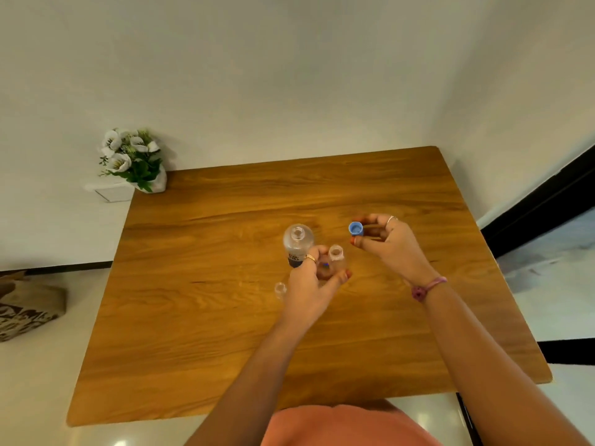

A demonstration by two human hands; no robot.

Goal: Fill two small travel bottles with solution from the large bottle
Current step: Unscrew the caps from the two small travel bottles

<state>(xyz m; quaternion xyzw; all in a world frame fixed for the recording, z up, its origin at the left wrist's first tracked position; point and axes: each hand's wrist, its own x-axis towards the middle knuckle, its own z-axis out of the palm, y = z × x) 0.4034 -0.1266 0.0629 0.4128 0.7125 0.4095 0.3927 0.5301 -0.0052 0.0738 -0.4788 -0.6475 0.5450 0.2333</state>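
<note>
Wood-grain counter point(225, 317), white flowers point(128, 156) at far corner, left hand point(310, 284) gripping clear uncapped small bottle point(335, 257), large bottle point(297, 243) just behind, right hand point(389, 243) pinching blue cap point(355, 228).

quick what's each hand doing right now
Left hand: grips a small travel bottle, uncapped.
Right hand: pinches a blue cap.

Tabletop point(225, 317): wood grain, smooth, satin sheen. Large bottle point(297, 241) and small travel bottle point(335, 257): clear glossy plastic. Cap point(356, 228): blue plastic, matt.
</note>
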